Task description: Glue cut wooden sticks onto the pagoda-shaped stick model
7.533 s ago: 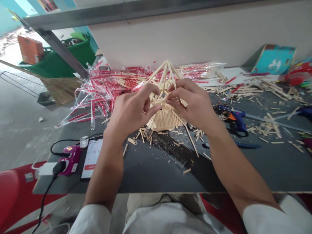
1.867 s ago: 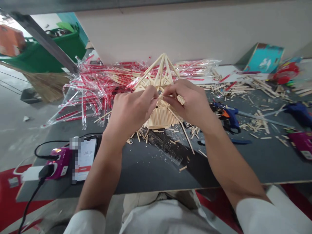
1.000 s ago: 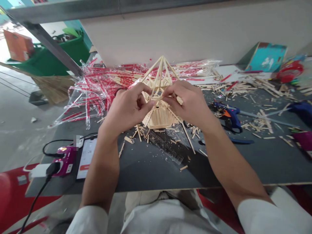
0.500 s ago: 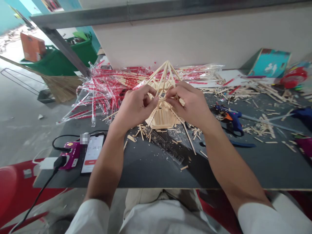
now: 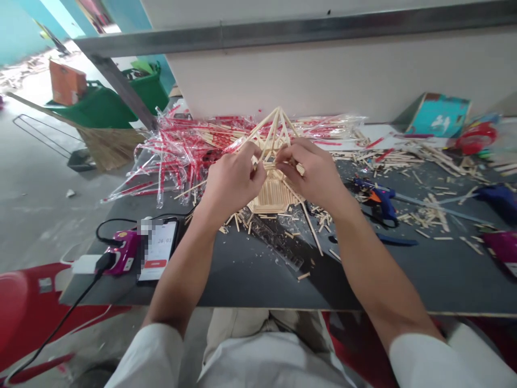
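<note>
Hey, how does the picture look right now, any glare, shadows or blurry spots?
Head view: bright glints on the plastic wrappers; head view: a dark shadow band crosses the table between the forearms; head view: the far floor at upper left looks washed out and soft, while single sticks in the stick model can be made out.
</note>
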The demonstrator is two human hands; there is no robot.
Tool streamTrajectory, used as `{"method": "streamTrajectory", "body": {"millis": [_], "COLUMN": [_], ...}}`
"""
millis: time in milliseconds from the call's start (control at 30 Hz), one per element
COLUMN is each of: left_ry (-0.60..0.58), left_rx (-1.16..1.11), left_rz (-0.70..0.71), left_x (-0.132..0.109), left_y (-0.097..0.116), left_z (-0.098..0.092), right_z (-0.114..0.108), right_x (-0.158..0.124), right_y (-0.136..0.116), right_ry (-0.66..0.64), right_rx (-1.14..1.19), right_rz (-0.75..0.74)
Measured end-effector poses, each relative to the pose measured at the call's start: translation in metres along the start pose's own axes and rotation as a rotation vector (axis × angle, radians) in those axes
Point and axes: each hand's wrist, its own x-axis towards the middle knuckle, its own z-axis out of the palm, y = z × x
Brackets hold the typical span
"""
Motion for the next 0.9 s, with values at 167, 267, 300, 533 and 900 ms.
{"method": "streamTrajectory", "body": {"millis": [167,267,300,533,900], "left_ry": [-0.038,-0.056,-0.051,-0.014,0.056], "left_rx": [-0.023,-0.031,-0.025,0.053,0.266], "left_rz": [-0.009,0.038,0.057,0.128,0.223], "left_x": [-0.001,-0.003,-0.004,-0.006,-0.005], "left_y": [0.002,0.003,0.004,0.007,0.004], "left_z": [-0.007,-0.013,-0.014,-0.019,0.003], "right_z": [0.000,0.001,0.001,0.001,-0.001], "right_x": [0.000,-0.001,-0.001,-0.002,-0.002], "right_y": [0.000,0.000,0.000,-0.001,-0.001], "right_ry": [0.006,0.009,0.009,0.020,-0.035], "right_rx": [0.000,-0.004,-0.007,-0.014,-0.026], "right_rz": [-0.007,-0.004,0.000,-0.021,0.043]}}
